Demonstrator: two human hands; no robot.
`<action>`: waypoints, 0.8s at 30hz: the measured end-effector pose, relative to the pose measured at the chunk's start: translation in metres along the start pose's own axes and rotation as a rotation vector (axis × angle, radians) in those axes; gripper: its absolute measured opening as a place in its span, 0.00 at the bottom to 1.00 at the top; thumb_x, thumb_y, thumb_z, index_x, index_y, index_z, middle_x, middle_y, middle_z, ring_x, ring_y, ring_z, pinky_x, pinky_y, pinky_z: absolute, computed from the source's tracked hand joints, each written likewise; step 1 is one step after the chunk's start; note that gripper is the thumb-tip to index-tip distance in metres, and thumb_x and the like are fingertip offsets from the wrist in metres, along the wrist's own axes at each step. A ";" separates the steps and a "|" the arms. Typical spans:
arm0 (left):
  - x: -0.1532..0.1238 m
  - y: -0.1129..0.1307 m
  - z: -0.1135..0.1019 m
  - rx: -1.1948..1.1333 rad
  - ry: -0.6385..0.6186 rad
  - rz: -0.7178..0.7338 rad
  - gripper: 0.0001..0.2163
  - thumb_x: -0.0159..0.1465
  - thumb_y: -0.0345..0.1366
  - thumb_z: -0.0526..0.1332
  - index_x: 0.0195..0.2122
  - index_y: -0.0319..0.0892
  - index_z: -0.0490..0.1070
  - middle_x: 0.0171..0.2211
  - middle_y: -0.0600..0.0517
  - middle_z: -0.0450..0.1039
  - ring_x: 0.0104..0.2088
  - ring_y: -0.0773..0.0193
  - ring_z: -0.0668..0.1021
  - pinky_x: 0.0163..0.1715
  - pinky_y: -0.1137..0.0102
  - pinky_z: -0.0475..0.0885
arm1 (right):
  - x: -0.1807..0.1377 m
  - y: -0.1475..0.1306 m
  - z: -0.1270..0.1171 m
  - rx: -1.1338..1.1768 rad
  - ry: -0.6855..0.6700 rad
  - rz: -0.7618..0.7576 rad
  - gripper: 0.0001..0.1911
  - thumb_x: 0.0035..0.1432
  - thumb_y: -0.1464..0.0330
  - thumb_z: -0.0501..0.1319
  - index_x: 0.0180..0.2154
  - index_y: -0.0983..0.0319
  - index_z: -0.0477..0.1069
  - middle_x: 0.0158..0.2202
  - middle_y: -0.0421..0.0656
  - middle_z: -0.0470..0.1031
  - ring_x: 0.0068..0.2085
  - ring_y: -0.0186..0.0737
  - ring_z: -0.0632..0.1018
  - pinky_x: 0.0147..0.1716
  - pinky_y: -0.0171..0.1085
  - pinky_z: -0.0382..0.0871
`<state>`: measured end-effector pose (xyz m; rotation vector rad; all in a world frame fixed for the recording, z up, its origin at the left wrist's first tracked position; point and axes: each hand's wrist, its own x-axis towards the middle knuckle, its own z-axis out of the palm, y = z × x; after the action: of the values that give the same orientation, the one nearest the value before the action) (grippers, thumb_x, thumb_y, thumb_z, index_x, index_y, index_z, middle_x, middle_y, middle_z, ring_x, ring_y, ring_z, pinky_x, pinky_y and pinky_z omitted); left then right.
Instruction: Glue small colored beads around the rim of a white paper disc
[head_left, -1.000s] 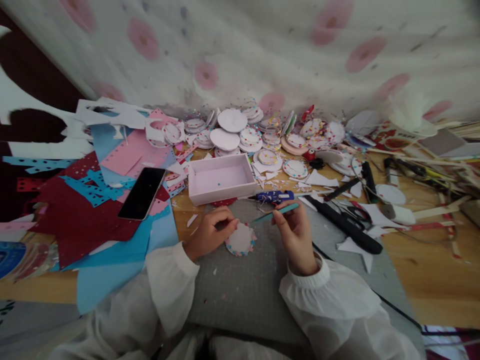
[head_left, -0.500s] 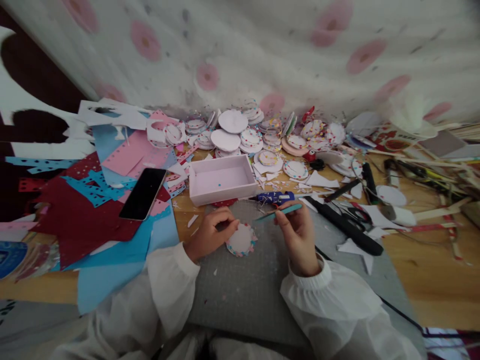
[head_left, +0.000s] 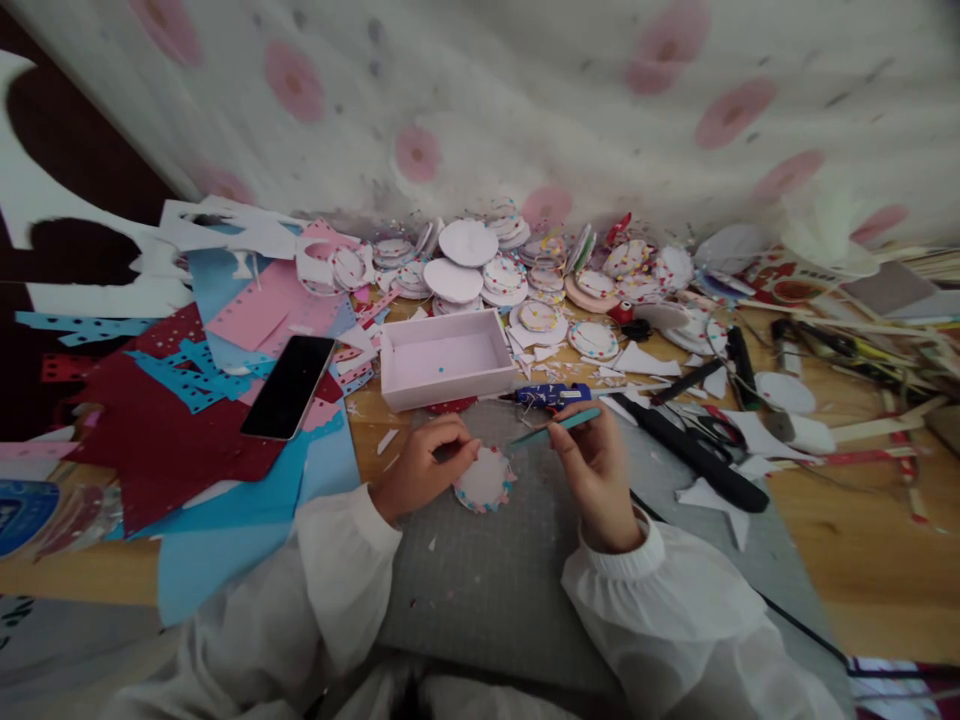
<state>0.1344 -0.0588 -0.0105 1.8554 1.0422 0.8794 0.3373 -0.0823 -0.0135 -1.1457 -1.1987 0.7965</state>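
Observation:
A small round white disc [head_left: 484, 478] with blue and pink bits around its rim lies on a grey cutting mat [head_left: 480, 600]. My left hand [head_left: 427, 465] is at the disc's upper left edge, thumb and forefinger pinched together. Whatever may be between those fingertips is too small to make out. Teal tweezers [head_left: 574, 420] are gripped in my right hand [head_left: 596, 475], their thin tip pointing left above the mat, to the upper right of the disc and apart from it.
Behind the hands stand a shallow white box [head_left: 446, 365] and a blue glue gun [head_left: 553, 395]. A phone [head_left: 289, 387] rests on coloured sheets to the left. Decorated discs [head_left: 502, 275] pile up along the curtain; scissors [head_left: 705, 425] and a long black tool [head_left: 697, 460] lie at right.
Both hands keep nearly the same pose, with the tweezers still held in the right. The whole view has shifted very slightly.

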 end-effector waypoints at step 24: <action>0.000 0.002 -0.001 -0.004 -0.011 -0.023 0.10 0.64 0.32 0.57 0.25 0.38 0.67 0.27 0.53 0.67 0.29 0.68 0.70 0.30 0.74 0.64 | -0.002 -0.004 0.001 -0.011 -0.034 -0.006 0.05 0.60 0.65 0.61 0.37 0.59 0.66 0.33 0.40 0.67 0.33 0.36 0.70 0.33 0.36 0.65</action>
<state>0.1343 -0.0592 -0.0085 1.8396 1.0524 0.8558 0.3360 -0.0845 -0.0106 -1.1405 -1.2358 0.8084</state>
